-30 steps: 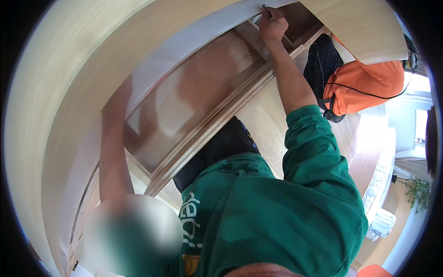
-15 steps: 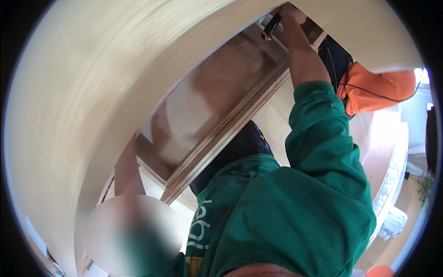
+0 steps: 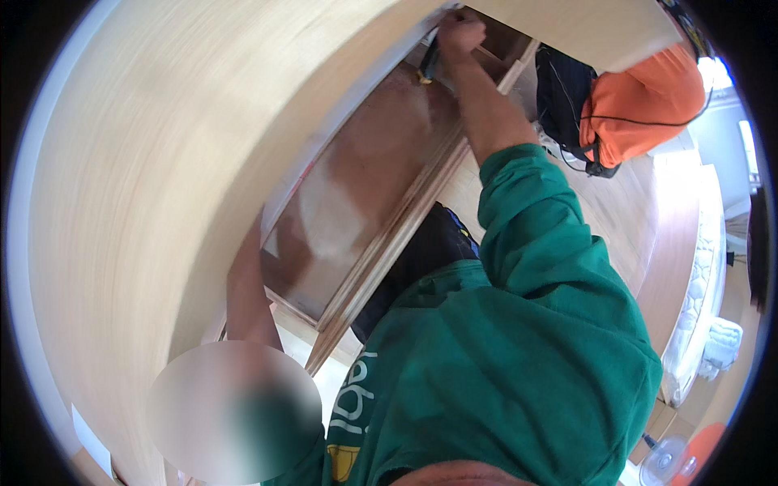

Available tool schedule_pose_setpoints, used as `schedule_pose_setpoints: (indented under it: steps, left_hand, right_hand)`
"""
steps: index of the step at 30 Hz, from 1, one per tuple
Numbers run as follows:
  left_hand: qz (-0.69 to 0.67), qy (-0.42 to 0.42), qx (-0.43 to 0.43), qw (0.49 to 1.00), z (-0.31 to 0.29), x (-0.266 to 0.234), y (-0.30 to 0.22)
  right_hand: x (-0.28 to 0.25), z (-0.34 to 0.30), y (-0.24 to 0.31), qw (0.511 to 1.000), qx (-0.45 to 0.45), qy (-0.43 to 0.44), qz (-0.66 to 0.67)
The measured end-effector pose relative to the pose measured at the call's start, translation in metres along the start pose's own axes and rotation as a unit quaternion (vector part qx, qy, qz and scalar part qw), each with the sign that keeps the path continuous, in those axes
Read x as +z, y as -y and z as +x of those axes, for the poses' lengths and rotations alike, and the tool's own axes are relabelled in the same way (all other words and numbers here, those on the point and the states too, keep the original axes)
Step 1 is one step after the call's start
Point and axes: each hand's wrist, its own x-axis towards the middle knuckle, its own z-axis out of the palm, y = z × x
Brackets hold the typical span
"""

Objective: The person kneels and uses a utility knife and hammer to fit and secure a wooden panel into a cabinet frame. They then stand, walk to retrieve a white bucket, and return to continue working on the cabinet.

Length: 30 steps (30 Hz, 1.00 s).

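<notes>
I see the right hand [image 3: 462, 34] curled, apparently around a slim black-and-yellow handheld tool [image 3: 430, 55], by the far edge of the broad pale wood-grain panel [image 3: 154, 162], judge work there unfinished, and cannot tell the hidden left hand's state.

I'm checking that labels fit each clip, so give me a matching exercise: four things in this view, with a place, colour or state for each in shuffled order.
1. Right hand
2. Dark tool
3. Co-worker's top
4. Left forearm

A. Orange
B. Partly hidden behind the pale wood panel
C. Curled, near the picture's top edge
D. Yellow at its lower end

Pairs: 1-C, 2-D, 3-A, 4-B
</notes>
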Motion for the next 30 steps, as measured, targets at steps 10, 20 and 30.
schedule_pose_setpoints:
  steps: [10,20,30]
  left_hand:
    - [-0.129,0.141,-0.061,0.980,-0.011,-0.027,-0.005]
    - [-0.068,0.077,-0.061,0.993,-0.008,-0.010,0.007]
    - [-0.135,0.163,-0.033,0.977,-0.020,-0.038,-0.011]
  right_hand:
    - [-0.042,-0.071,0.080,0.989,0.117,0.036,0.081]
    - [0.011,0.043,-0.003,0.997,0.016,0.041,-0.070]
    - [-0.031,-0.051,0.049,0.998,0.005,0.055,0.006]
